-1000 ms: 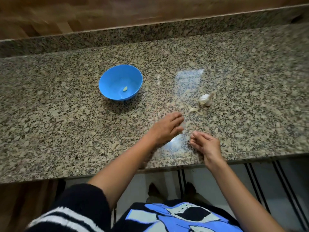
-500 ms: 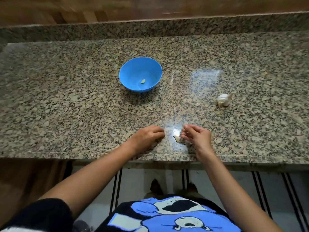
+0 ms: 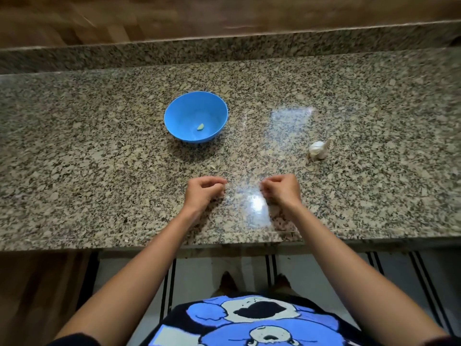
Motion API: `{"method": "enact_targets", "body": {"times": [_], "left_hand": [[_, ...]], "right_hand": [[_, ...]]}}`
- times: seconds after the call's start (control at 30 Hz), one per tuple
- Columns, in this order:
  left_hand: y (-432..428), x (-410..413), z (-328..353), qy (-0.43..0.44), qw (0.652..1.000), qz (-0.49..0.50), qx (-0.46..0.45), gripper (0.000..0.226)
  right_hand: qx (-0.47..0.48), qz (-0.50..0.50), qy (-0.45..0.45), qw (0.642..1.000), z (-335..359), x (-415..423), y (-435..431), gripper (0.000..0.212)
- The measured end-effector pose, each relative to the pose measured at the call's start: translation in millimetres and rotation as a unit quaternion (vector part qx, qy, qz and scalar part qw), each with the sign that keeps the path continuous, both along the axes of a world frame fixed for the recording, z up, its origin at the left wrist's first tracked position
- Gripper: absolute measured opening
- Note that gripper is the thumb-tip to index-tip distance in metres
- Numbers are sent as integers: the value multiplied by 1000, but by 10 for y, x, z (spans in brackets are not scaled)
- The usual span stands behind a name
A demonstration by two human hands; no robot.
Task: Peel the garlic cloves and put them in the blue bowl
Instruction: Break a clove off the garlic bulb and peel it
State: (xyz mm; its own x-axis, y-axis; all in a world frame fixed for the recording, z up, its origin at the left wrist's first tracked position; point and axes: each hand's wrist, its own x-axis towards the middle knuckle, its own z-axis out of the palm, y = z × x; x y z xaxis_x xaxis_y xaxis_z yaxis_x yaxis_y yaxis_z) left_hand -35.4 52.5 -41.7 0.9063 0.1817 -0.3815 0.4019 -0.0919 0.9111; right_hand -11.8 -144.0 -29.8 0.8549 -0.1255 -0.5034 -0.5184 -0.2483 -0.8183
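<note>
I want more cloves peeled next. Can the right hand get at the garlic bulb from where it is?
Probably yes: the garlic bulb lies just beyond the right hand, with only bare countertop between.

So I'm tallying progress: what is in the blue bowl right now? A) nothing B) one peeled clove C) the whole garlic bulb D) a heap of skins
B: a single pale peeled clove lies in the blue bowl; the garlic bulb sits on the counter.

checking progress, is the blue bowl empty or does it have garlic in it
Not empty: the blue bowl holds one peeled clove.
</note>
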Motion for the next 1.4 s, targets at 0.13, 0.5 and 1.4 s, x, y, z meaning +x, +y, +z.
{"method": "enact_targets", "body": {"times": [0.13, 0.5, 1.4], "left_hand": [[-29, 0, 81, 7, 999, 34, -41, 13], [372, -679, 233, -14, 819, 371, -437, 20], [2110, -6140, -357, -162, 414, 829, -338, 11]], "right_hand": [[-25, -62, -31, 997, 38, 282, -346, 12], [262, 124, 100, 952, 242, -341, 818, 9], [105, 495, 363, 782, -498, -4522, 4127, 10]]}}
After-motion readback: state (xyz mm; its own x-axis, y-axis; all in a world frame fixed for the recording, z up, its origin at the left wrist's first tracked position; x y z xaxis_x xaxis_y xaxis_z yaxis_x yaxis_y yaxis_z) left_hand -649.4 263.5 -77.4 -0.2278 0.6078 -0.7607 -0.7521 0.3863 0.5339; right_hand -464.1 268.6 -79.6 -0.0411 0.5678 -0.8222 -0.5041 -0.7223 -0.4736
